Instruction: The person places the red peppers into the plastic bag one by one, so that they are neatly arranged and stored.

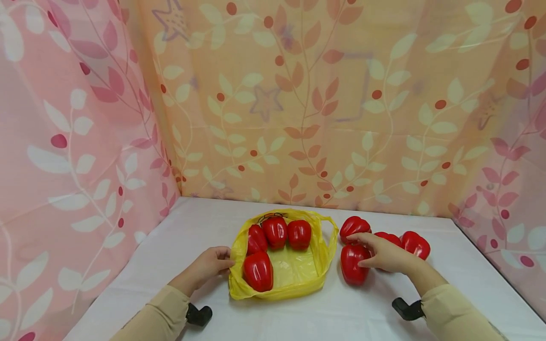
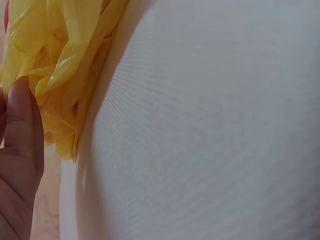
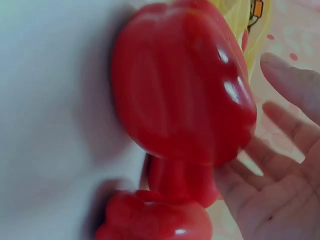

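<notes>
While a pink leaf-patterned cloth (image 1: pixel 42 118) hangs down the left side of the frame, a person's beige left sleeve (image 1: pixel 155 315) comes in from the lower edge, with a black wrist mount (image 1: pixel 199 315) by the cuff. The left hand (image 1: pixel 209 264) is just right of that, and I see its thumb and fingers drawn together, pinching the left edge of a yellow plastic bag (image 1: pixel 294 270). The bag lies with its mouth wide at the lower centre of the frame, on a white table (image 1: pixel 307 319). Four glossy red peppers sit in it: a near one (image 1: pixel 258 271) at lower left, a tilted one (image 1: pixel 257 240) behind it, then two along the back (image 1: pixel 275 232).

A bag handle (image 1: pixel 332 237) loops up at the right side, close to more red peppers on the table. One (image 1: pixel 355 226) lies at the back, another (image 1: pixel 352 265) in front of it; the right hand (image 1: pixel 386 253) hangs at this front one, thumb and fingers spread apart. I can't tell whether they touch it. Past the hand, a partly hidden pepper (image 1: pixel 389 237) and a fully red far-right one (image 1: pixel 415 244) lie side by side.
</notes>
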### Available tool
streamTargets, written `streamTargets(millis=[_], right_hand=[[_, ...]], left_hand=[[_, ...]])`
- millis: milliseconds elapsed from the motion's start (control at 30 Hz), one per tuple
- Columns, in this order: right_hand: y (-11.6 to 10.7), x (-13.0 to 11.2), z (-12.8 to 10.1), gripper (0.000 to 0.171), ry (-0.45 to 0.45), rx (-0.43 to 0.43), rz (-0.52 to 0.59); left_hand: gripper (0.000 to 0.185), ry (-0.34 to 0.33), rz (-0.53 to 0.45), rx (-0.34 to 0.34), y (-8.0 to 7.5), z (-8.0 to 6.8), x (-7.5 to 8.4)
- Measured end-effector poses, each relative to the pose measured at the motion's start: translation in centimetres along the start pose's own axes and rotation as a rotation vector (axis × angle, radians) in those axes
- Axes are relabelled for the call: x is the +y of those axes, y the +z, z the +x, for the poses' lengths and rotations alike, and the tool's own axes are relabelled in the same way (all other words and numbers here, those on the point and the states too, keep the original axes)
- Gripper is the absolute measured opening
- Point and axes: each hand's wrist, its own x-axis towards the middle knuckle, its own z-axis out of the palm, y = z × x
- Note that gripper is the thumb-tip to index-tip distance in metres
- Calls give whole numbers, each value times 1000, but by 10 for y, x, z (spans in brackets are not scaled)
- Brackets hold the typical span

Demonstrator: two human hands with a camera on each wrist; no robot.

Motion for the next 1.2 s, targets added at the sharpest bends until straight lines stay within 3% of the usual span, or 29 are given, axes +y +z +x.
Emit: streamTargets(millis=[333,533,967,1200], right_hand=[[17,6,-9,104,62,36,-26],[25,9,-10,115,80,41,-1],[30,13,-13,119,66,25,-22],[32,16,-14,112,64,52,-25]], left_hand=[[16,4,-8,-1,-1,1,-1],[15,1,-3,-1,-1,1,-2],[15,-16,5,-5,-2,1,-1],[13,-15,10,-1,-2,1,-2]])
